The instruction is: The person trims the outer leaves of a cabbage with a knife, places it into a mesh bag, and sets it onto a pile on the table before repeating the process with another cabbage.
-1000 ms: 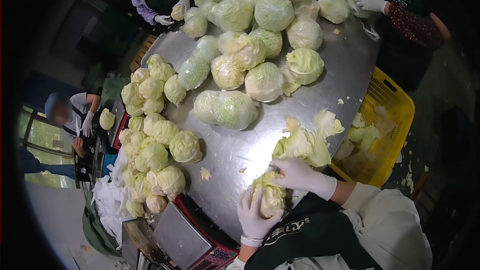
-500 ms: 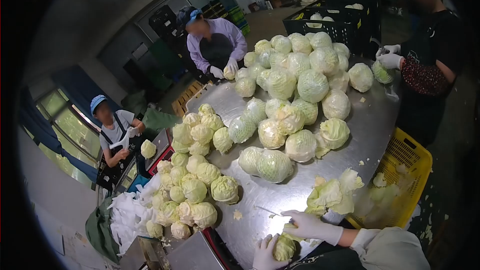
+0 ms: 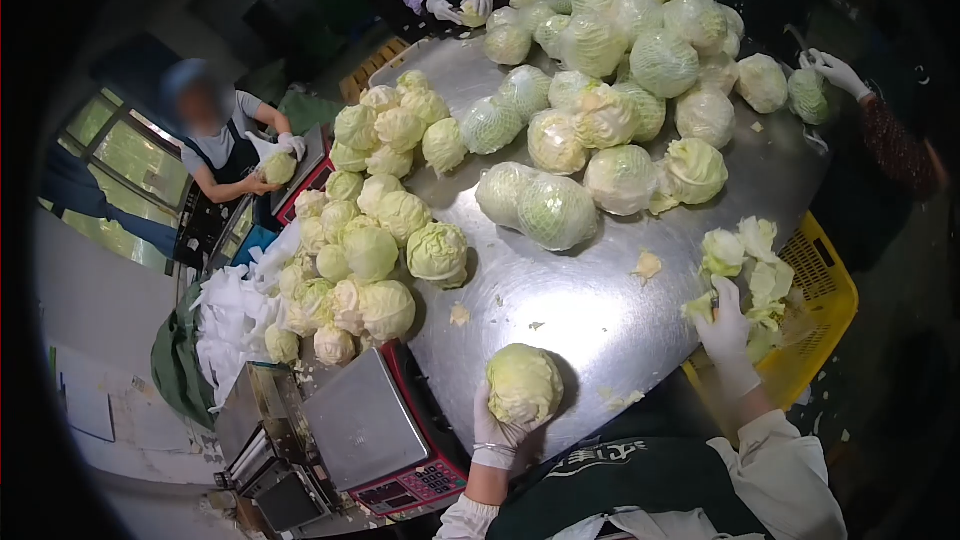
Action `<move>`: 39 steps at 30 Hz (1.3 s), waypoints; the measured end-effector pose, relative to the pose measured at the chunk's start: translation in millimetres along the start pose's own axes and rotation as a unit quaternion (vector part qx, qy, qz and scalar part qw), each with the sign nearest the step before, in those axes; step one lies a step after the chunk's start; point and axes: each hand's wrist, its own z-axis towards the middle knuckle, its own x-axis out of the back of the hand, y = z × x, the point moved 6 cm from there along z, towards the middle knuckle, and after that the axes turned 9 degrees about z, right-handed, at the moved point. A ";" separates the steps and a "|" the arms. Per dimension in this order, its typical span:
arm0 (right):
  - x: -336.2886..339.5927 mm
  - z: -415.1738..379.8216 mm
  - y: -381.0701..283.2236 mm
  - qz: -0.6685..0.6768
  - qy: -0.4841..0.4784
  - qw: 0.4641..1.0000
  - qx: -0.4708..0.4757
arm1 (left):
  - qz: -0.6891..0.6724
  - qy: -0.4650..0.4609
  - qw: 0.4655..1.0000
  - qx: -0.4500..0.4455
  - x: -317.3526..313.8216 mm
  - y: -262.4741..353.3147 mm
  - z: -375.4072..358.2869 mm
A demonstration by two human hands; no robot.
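Scale sits off the tabletop's near left corner, trimmed cabbages piled along the left edge beside it. Left hand, gloved, cups the cabbage head from below at the near edge; grip wrapped partway round it, fingers spread. Netted cabbages heaped across the far half. Right hand lies flat, fingers extended, on loose outer leaves at the right edge (grip open, pressing rather than clasping). Yellow crate just beyond that edge holds more leaf scraps.
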 end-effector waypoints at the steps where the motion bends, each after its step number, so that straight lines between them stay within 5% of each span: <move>1: 12.1 -0.4 -24.6 0.021 0.035 0.998 0.055 | -0.032 -0.006 0.999 0.038 -13.7 -6.4 4.2; 2: 19.7 -5.1 -47.2 0.041 0.071 0.991 0.108 | -0.062 -0.011 0.995 0.078 -27.9 -13.7 7.5; 4: -10.5 -22.4 -59.3 0.168 -0.128 0.977 -0.035 | -0.054 -0.011 0.993 0.102 -46.7 -26.7 15.5; 5: -14.1 -30.1 -93.8 0.235 -0.166 0.956 0.053 | -0.040 -0.013 0.993 0.112 -52.5 -32.2 19.2; 8: -28.6 -49.0 -151.6 0.193 -0.310 0.927 0.084 | 0.038 -0.011 0.993 0.110 -52.6 -51.9 31.8; 14: -55.6 -39.1 -136.7 0.163 -0.339 0.920 0.107 | 0.120 0.002 0.993 -0.014 -53.2 -48.9 32.6; 16: -46.5 -29.5 -125.8 0.203 -0.362 0.910 0.000 | 0.113 -0.007 0.991 -0.072 -52.5 -38.9 31.4; 17: -39.0 -21.6 -122.6 0.304 -0.298 0.905 -0.021 | 0.132 -0.018 0.987 -0.088 -53.8 -30.6 28.2; 18: -33.7 -19.7 -107.1 0.396 -0.296 0.851 -0.175 | 0.150 -0.027 0.983 -0.104 -52.6 -22.8 24.9; 20: 0.4 1.6 -93.2 0.384 -0.218 0.868 -0.229 | 0.137 -0.029 0.987 -0.081 -45.2 -16.6 22.7; 22: -0.8 24.6 -23.6 0.325 -0.051 0.936 -0.125 | -0.037 -0.077 0.996 0.021 -53.9 -18.8 17.2; 24: 23.9 34.7 -30.5 0.168 0.016 0.985 -0.038 | -0.037 -0.078 0.995 0.044 -47.7 -19.4 19.0; 26: 38.1 28.7 -84.9 0.141 0.023 0.987 0.078 | -0.180 -0.189 0.961 0.086 -61.2 -18.7 20.1; 30: 3.1 -10.2 -165.5 0.273 -0.295 0.913 0.072 | 0.017 -0.064 0.998 0.013 -53.7 -13.7 27.1; 33: -22.5 -24.4 -189.2 0.196 -0.426 0.873 0.134 | 0.041 -0.075 0.996 0.018 -52.4 -14.5 28.0; 34: -28.8 -20.4 -179.9 0.195 -0.424 0.874 0.134 | 0.067 -0.080 0.994 0.026 -51.0 -15.0 27.1; 36: -26.8 8.8 -144.4 0.284 -0.269 0.918 0.069 | -0.009 -0.118 0.992 0.052 -55.5 -15.1 22.7; 39: -9.5 40.4 -110.3 0.193 -0.202 0.959 -0.044 | -0.109 -0.168 0.978 0.065 -57.1 -14.0 21.0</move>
